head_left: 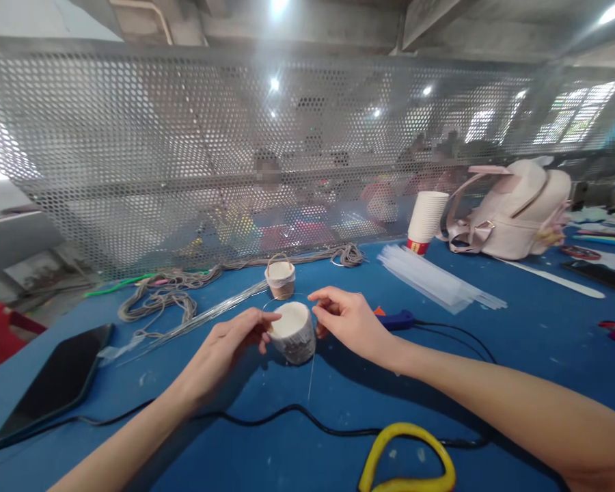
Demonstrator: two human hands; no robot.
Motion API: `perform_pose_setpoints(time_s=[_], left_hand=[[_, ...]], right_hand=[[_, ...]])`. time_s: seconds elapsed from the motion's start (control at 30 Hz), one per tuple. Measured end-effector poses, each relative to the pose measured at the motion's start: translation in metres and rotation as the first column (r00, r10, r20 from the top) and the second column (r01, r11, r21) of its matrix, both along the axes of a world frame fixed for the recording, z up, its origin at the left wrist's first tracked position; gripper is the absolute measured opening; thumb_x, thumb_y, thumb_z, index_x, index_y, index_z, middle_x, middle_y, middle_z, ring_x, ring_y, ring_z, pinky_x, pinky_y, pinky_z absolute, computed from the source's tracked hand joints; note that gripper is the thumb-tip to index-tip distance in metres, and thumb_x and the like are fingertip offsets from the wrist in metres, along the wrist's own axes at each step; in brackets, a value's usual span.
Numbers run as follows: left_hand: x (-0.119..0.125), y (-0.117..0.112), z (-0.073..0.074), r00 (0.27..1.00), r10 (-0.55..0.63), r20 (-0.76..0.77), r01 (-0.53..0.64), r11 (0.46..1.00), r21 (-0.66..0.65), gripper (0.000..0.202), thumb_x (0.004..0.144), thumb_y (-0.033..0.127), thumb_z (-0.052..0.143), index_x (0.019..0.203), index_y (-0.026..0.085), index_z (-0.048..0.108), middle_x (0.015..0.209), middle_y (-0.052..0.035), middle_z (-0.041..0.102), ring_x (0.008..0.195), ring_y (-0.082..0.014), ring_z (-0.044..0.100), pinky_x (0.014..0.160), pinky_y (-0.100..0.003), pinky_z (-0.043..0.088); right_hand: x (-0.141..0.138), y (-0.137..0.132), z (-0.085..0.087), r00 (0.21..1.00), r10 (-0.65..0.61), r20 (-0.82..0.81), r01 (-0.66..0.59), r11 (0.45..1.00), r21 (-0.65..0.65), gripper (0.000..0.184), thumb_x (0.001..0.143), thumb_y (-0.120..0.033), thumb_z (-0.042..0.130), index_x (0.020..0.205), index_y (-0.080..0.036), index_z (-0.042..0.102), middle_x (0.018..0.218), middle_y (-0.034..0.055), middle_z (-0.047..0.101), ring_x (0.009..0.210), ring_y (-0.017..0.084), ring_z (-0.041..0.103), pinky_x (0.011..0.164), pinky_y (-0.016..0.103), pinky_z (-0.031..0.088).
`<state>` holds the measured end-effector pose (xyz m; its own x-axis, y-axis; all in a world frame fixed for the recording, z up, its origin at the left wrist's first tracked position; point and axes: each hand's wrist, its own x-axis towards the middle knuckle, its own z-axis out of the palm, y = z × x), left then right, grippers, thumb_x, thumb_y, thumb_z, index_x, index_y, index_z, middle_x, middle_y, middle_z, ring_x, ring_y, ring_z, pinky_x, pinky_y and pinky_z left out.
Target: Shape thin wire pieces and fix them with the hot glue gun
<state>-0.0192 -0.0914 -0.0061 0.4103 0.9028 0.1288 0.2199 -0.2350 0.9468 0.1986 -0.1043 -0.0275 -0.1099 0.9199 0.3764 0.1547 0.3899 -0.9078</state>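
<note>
Cord-wrapped cup: stood mid-counter, mouth tipped slightly toward the camera. Was gripped at its 9 o'clock rim by the left hand, fingers closed on it. Was flanked at 3 o'clock by the right hand, fingers pinched shut on a thin wire that trailed toward 6 o'clock. Had a second cup near at 12 o'clock, a glue gun past the right hand at 3 and a phone well apart at 9.

No legible text, apparently.
</note>
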Motion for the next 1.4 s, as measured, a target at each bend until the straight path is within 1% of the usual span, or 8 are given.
perform_pose_setpoints(time_s=[0.1,0.27,0.5,0.73,0.87,1.07,1.23,1.4], left_hand=[[0.0015,-0.0015,-0.0010,0.999,0.035,0.002,-0.035,0.999,0.000,0.035,0.087,0.044,0.046,0.089,0.020,0.072,0.065,-0.0008,0.058,0.068,-0.0158,0.054,0.070,-0.029,0.044],[0.0060,-0.0038,0.0007,0.997,0.062,-0.039,-0.061,0.997,0.038,0.035,0.086,0.046,0.046,0.078,0.019,0.068,0.062,0.0004,0.058,0.062,-0.0150,0.052,0.064,-0.027,0.042],[0.0065,-0.0038,0.0018,0.996,0.051,-0.071,-0.046,0.996,0.073,0.036,0.087,0.046,0.044,0.073,0.020,0.063,0.061,0.0017,0.057,0.060,-0.0140,0.052,0.061,-0.025,0.042],[0.0057,-0.0027,0.0012,0.997,0.041,-0.063,-0.036,0.996,0.076,0.036,0.087,0.046,0.044,0.072,0.020,0.062,0.063,0.0012,0.058,0.062,-0.0144,0.052,0.063,-0.026,0.043],[0.0057,-0.0017,0.0011,0.996,0.042,-0.075,-0.036,0.996,0.077,0.035,0.088,0.046,0.043,0.072,0.020,0.062,0.063,0.0016,0.057,0.062,-0.0140,0.052,0.063,-0.025,0.042],[0.0074,-0.0033,0.0032,0.997,0.049,-0.051,-0.045,0.996,0.077,0.035,0.086,0.047,0.045,0.071,0.020,0.063,0.064,0.0012,0.059,0.061,-0.0144,0.053,0.063,-0.025,0.044],[0.0094,-0.0062,0.0060,0.996,0.074,-0.057,-0.070,0.995,0.065,0.035,0.085,0.046,0.045,0.070,0.020,0.063,0.062,0.0009,0.058,0.061,-0.0149,0.053,0.062,-0.026,0.044],[0.0094,-0.0057,0.0051,0.993,0.089,-0.080,-0.083,0.994,0.072,0.036,0.085,0.047,0.044,0.071,0.020,0.062,0.062,0.0004,0.058,0.061,-0.0156,0.053,0.062,-0.026,0.045]], right_hand=[[-0.0005,0.0001,0.0002,1.000,-0.003,-0.001,0.003,1.000,-0.002,0.015,0.078,-0.018,0.053,0.091,-0.018,0.060,0.064,-0.0026,0.058,0.051,0.011,0.060,0.053,0.026,0.055],[-0.0012,0.0007,0.0009,1.000,-0.019,0.005,0.019,1.000,0.002,0.015,0.077,-0.018,0.052,0.091,-0.018,0.060,0.065,-0.0024,0.058,0.051,0.011,0.060,0.054,0.027,0.055],[-0.0022,0.0000,0.0028,0.999,-0.022,0.022,0.022,1.000,0.017,0.016,0.077,-0.018,0.053,0.091,-0.017,0.061,0.064,-0.0021,0.059,0.053,0.011,0.059,0.055,0.026,0.054],[-0.0015,-0.0008,0.0024,0.986,-0.084,0.145,0.068,0.991,0.112,0.023,0.076,-0.016,0.051,0.097,-0.015,0.061,0.065,-0.0014,0.058,0.055,0.011,0.057,0.055,0.025,0.049],[-0.0023,-0.0034,0.0041,0.979,-0.112,0.168,0.091,0.987,0.131,0.024,0.075,-0.017,0.050,0.097,-0.014,0.062,0.064,-0.0016,0.056,0.055,0.010,0.054,0.052,0.022,0.045],[-0.0014,-0.0042,0.0064,0.983,-0.098,0.153,0.086,0.993,0.086,0.030,0.071,-0.014,0.051,0.099,-0.015,0.062,0.070,-0.0010,0.058,0.059,0.010,0.052,0.056,0.022,0.044],[-0.0004,-0.0029,0.0067,0.988,-0.081,0.131,0.079,0.997,0.021,0.034,0.068,-0.012,0.052,0.100,-0.017,0.062,0.076,-0.0005,0.060,0.063,0.010,0.053,0.061,0.024,0.046],[-0.0003,-0.0036,0.0070,0.995,-0.043,0.088,0.050,0.996,-0.078,0.045,0.063,-0.006,0.051,0.106,-0.018,0.060,0.083,-0.0001,0.059,0.057,0.007,0.051,0.056,0.022,0.045]])
